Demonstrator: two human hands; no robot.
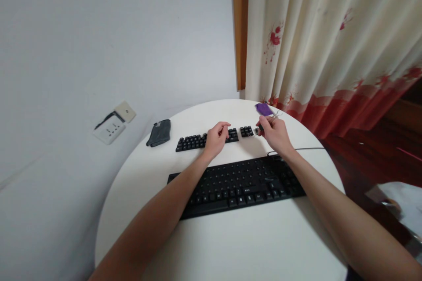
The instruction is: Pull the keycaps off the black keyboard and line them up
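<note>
A black keyboard (237, 180) lies across the round white table (231, 246), with many of its upper keys down to small bare stems and keycaps still on the lower rows. Behind it, loose black keycaps (191, 142) stand in neat rows. Over the middle of these rows is my left hand (216, 139), its fingers loosely bent, thumb and index apart and nothing visible between them. My right hand (275, 134) grips a small puller (260, 127) with thin wire ends. Its tip touches or nearly touches a small block of keycaps (246, 131) at the right.
A dark grey pouch (159, 133) lies at the table's left edge. At the far right edge is a purple packet (263, 109). The keyboard's cable (308, 148) runs off to the right. A wall socket (110, 129) and a curtain (296, 44) border the table.
</note>
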